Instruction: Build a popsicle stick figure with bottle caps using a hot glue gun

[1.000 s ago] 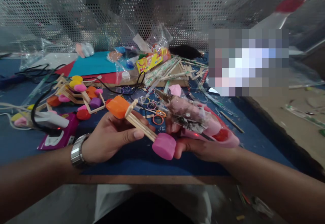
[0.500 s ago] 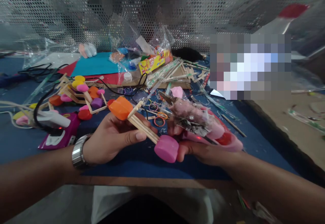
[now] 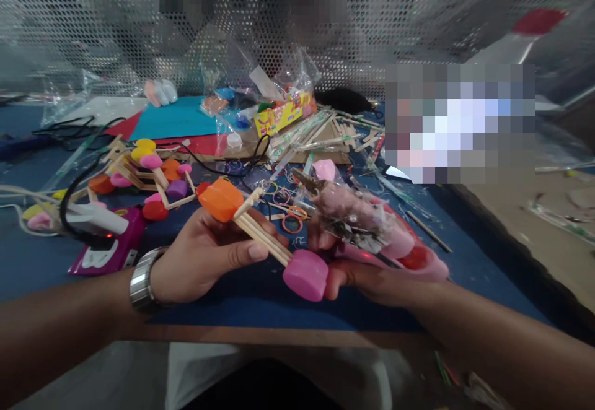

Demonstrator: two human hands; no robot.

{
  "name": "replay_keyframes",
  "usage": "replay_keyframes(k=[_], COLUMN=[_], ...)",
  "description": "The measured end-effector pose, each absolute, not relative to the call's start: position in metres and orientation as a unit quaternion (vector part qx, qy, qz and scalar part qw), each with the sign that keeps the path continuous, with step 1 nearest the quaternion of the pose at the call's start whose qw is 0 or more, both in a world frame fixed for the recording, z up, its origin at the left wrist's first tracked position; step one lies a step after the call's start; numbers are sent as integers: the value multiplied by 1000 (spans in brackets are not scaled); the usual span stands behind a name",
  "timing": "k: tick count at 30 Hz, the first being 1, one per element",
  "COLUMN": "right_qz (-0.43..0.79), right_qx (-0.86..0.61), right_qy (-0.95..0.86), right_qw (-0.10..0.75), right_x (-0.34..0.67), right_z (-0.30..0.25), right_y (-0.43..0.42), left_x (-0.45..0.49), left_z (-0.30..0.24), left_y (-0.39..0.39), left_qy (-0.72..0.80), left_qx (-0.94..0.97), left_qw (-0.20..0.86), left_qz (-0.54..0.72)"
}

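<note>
My left hand (image 3: 204,255), with a metal-banded watch (image 3: 143,279) on its wrist, is closed on a wooden-stick piece (image 3: 266,241). Several thin sticks lie side by side in it, and a short stick juts out near the upper end. An orange clay-like block (image 3: 221,200) caps that end, and a pink one (image 3: 305,275) caps the lower end. My right hand (image 3: 356,280) is wrapped round a pink glue gun (image 3: 395,236) with a dirty nozzle pointing up and left. One right fingertip is against or right beside the pink block; the other fingers are partly hidden.
To the left are a stick-and-clay structure (image 3: 153,178) and a purple power strip (image 3: 111,246) with cables. Behind lie coloured sheets (image 3: 171,116), a yellow box (image 3: 283,113) and a pile of sticks (image 3: 311,134). Rubber bands (image 3: 292,221) lie mid-table. Cardboard (image 3: 520,212) is at right.
Both hands stay almost in place. The pink block and the glue gun have shifted very slightly down and to the right.
</note>
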State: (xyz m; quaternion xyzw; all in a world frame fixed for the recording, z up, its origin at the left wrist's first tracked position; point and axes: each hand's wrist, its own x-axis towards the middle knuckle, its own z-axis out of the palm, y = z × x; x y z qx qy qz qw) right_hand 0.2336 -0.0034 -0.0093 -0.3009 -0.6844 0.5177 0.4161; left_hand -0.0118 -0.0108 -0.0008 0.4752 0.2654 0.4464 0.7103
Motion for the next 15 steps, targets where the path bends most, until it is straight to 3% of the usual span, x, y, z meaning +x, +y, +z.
replay_keyframes(k=[15], right_qz=[483], right_qx=[-301], right_qy=[-710], right_qw=[415], right_x=[233], right_z=[-9], right_y=[-4], left_x=[-13], left_z=[-2], left_y=[-11], left_qy=[255], left_qx=[484], left_qw=[712], left_qz=[441])
